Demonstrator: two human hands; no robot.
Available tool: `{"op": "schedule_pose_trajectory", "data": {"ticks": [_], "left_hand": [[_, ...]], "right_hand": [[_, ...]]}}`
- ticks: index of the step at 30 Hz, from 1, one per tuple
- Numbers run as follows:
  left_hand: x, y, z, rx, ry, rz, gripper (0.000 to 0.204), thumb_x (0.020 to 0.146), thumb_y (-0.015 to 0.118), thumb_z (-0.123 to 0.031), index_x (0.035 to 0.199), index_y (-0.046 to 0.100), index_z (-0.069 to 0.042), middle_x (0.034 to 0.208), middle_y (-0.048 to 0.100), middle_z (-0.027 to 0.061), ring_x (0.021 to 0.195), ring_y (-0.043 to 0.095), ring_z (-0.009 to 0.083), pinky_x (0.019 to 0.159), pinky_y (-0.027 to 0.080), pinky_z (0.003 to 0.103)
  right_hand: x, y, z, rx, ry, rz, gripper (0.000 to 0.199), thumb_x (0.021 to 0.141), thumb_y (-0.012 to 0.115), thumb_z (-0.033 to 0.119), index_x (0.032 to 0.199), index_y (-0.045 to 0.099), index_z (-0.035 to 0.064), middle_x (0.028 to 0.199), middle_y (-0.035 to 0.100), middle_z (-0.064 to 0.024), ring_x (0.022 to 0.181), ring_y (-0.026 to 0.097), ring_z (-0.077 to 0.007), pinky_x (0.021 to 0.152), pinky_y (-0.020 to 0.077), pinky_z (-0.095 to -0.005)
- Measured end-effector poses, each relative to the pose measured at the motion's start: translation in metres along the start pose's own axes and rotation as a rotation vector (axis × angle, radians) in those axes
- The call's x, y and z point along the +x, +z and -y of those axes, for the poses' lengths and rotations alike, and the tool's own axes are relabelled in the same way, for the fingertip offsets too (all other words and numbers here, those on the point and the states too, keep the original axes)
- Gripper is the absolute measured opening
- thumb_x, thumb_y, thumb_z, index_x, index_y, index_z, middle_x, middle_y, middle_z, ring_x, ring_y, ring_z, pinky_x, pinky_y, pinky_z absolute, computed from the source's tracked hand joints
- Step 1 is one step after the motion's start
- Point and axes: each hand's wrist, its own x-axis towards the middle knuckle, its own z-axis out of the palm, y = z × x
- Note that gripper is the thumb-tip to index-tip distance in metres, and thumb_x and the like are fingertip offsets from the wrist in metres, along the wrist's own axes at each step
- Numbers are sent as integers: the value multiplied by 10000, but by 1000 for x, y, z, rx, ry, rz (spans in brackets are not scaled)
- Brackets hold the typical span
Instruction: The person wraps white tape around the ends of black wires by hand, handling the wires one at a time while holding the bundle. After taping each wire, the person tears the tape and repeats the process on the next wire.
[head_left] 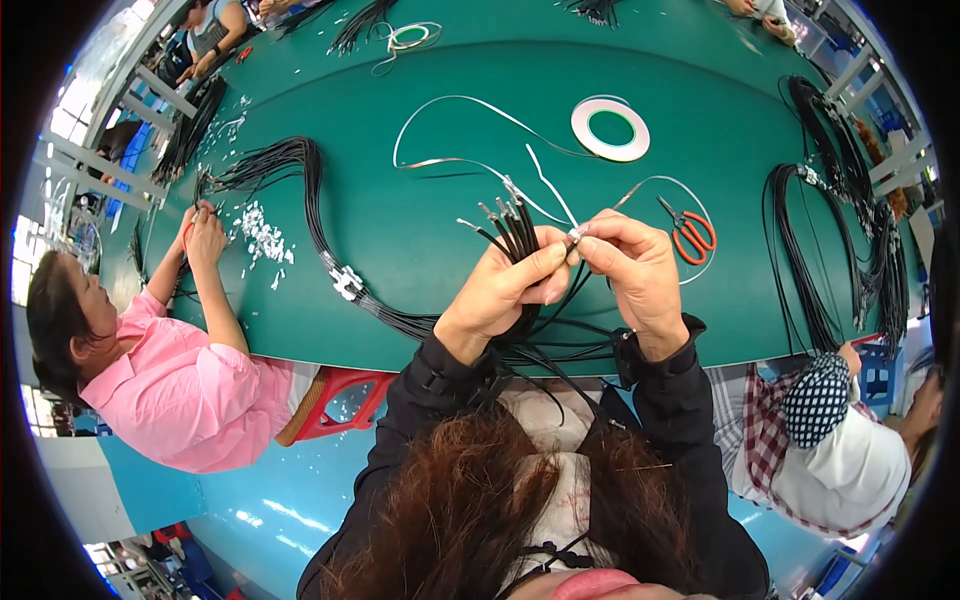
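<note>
A bundle of black cables [517, 236] with bare metal-looking ends is gripped in my left hand [497, 295]. The ends stick up above its fingers, and the lengths run down toward the table's near edge. My right hand [645, 275] is closed in a pinch on a narrow white tape strip [550, 183] at one cable's end. Both thumbs and forefingers meet there, so the exact contact is partly hidden. Beyond my hands lies a white tape roll [577, 126] with a green centre, its loose tape curling over the table. Red-handled snips [692, 238] rest right of my right hand.
A long cable bundle [314, 200] stretches left, with white tags and scraps [262, 238] nearby. A co-worker in pink [190, 385] works at the left. More black cables [815, 260] lie at the right beside another person [830, 440]. A second tape coil [408, 38] is at the back.
</note>
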Motion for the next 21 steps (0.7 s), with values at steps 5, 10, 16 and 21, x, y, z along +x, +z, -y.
{"op": "schedule_pose_trajectory", "data": {"ticks": [5,10,16,21], "left_hand": [[3,-4,-2,-129,-62,71,146,927,491,-174,920,524,-32,579,466,-6,476,340,45,462,264,191],[0,3,-2,-70,3,-42,117,909,525,-150,918,528,-34,623,526,29,479,360,49,458,272,193],[0,7,9,92,181,-200,110,892,555,-113,915,543,-6,701,594,79,510,462,81,475,355,202],[-1,12,12,249,233,-284,135,904,539,-117,931,547,15,702,591,78,542,511,104,503,406,216]], "right_hand": [[6,-8,-5,92,84,80,95,814,591,-28,902,628,-25,866,577,-70,684,527,-96,571,372,-208],[10,-9,-9,139,136,73,74,815,592,-18,882,624,-22,856,569,-60,657,495,-86,571,375,-208],[11,-13,-9,126,131,69,70,815,595,-13,877,626,-20,846,573,-51,669,494,-85,572,378,-208],[9,-13,-7,37,96,66,81,814,603,-5,887,635,-16,847,579,-50,686,504,-86,588,386,-208]]}}
